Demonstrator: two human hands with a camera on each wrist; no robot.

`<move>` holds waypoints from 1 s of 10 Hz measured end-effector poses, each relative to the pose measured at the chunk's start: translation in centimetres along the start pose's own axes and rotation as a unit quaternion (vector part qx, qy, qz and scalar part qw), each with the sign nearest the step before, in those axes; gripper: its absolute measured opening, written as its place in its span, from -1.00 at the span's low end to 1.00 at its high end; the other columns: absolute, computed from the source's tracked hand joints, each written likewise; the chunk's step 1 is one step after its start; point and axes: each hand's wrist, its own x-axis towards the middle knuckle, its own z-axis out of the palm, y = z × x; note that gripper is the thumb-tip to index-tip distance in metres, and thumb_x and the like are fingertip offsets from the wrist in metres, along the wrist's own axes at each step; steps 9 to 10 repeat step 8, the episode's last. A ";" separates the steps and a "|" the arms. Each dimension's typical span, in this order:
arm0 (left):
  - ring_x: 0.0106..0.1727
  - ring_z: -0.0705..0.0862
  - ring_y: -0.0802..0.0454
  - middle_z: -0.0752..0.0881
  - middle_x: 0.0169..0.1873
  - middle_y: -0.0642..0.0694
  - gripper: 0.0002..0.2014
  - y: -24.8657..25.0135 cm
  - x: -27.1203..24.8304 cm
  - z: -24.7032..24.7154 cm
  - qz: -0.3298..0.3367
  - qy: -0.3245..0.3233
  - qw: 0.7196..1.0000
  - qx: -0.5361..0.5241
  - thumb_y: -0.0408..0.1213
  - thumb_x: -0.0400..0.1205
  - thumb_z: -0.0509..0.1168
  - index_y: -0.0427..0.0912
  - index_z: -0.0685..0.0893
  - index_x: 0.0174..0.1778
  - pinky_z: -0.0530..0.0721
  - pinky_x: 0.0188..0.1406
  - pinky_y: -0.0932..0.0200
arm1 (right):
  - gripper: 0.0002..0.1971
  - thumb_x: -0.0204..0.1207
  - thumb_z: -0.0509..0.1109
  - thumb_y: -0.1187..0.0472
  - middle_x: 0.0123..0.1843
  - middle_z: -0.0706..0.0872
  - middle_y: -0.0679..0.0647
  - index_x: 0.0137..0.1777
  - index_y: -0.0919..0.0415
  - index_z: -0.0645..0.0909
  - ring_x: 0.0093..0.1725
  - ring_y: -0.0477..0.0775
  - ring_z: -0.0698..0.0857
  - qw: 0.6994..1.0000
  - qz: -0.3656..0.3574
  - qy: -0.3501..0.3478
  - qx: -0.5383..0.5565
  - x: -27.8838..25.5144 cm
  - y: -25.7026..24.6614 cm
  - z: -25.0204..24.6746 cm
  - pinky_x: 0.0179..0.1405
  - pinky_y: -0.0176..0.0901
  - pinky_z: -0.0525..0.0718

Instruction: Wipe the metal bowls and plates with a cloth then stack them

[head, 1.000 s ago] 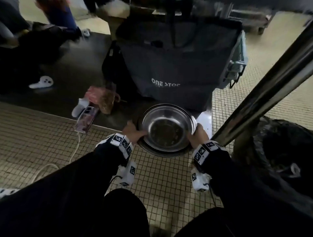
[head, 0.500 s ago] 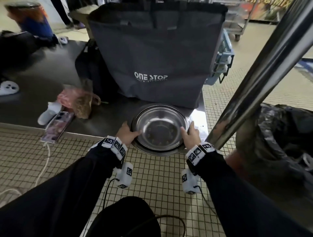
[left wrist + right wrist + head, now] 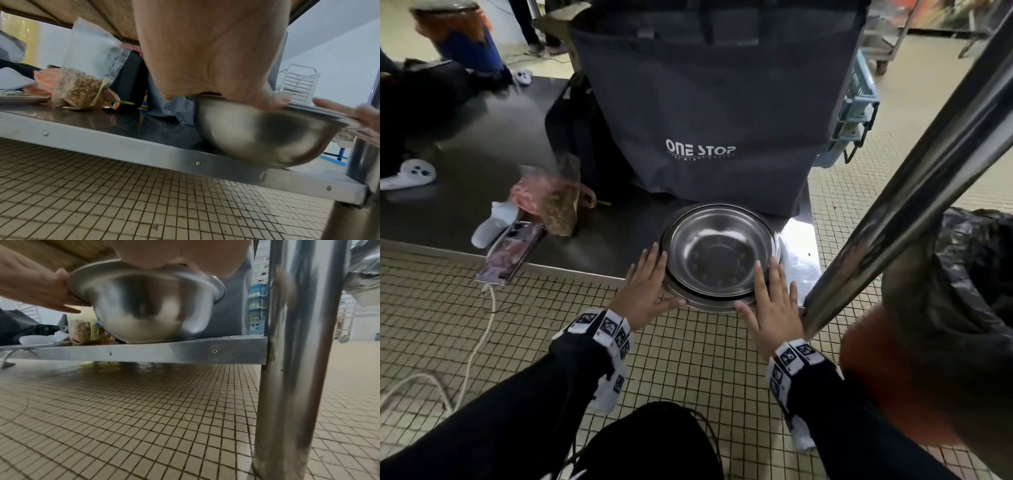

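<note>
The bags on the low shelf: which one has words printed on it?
The big grey bag right behind the metal bowls, lettered ONE STOP in white. The black bag and the pink plastic bag beside it show no readable print.

Both arms reached forward in black sleeves, marker bands on the wrists. Left hand [image 3: 643,294] sat at the bowl's [image 3: 719,253] 8 o'clock, fingers straight and together, thumb out along the near rim [image 3: 275,101]. Right hand [image 3: 774,305] sat at 4 o'clock, fingers straight, flat against the rim. Palms faced inward, neither hand curled.
</note>
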 end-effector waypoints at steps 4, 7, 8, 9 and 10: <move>0.70 -0.27 -0.06 -0.33 0.68 -0.13 -0.02 2.1 4.8 -2.5 -0.041 -0.006 0.999 -0.006 0.20 0.61 0.21 -0.22 -0.24 0.69 -0.14 0.65 -0.09 | -0.21 0.55 -0.17 -0.32 0.67 -0.34 0.04 0.60 0.05 -0.42 0.64 -0.04 -0.30 0.998 0.047 -0.039 0.030 5.2 1.3 -2.1 0.62 -0.02 -0.23; 0.71 -0.20 -0.11 -0.27 0.69 -0.14 -0.03 2.8 6.2 -3.6 -0.063 -0.019 0.998 -0.001 0.17 0.62 0.26 -0.22 -0.18 0.70 -0.04 0.67 -0.15 | -0.20 0.57 -0.13 -0.31 0.68 -0.33 0.00 0.64 0.08 -0.37 0.65 -0.03 -0.28 0.994 0.073 -0.079 0.012 6.8 1.5 -3.4 0.61 0.04 -0.11; 0.71 -0.18 -0.12 -0.29 0.69 -0.16 -0.11 2.0 5.3 -2.9 -0.056 0.031 0.997 -0.047 0.14 0.65 0.23 -0.14 -0.14 0.71 -0.06 0.66 -0.17 | -0.28 0.64 -0.09 -0.23 0.68 -0.32 0.01 0.65 0.05 -0.33 0.67 0.04 -0.19 0.996 0.057 -0.071 0.000 5.8 0.9 -3.8 0.61 0.06 0.00; 0.71 -0.18 -0.12 -0.29 0.69 -0.16 -0.11 2.0 5.3 -2.9 -0.056 0.031 0.997 -0.047 0.14 0.65 0.23 -0.14 -0.14 0.71 -0.06 0.66 -0.17 | -0.28 0.64 -0.09 -0.23 0.68 -0.32 0.01 0.65 0.05 -0.33 0.67 0.04 -0.19 0.996 0.057 -0.071 0.000 5.8 0.9 -3.8 0.61 0.06 0.00; 0.71 -0.18 -0.12 -0.29 0.69 -0.16 -0.11 2.0 5.3 -2.9 -0.056 0.031 0.997 -0.047 0.14 0.65 0.23 -0.14 -0.14 0.71 -0.06 0.66 -0.17 | -0.28 0.64 -0.09 -0.23 0.68 -0.32 0.01 0.65 0.05 -0.33 0.67 0.04 -0.19 0.996 0.057 -0.071 0.000 5.8 0.9 -3.8 0.61 0.06 0.00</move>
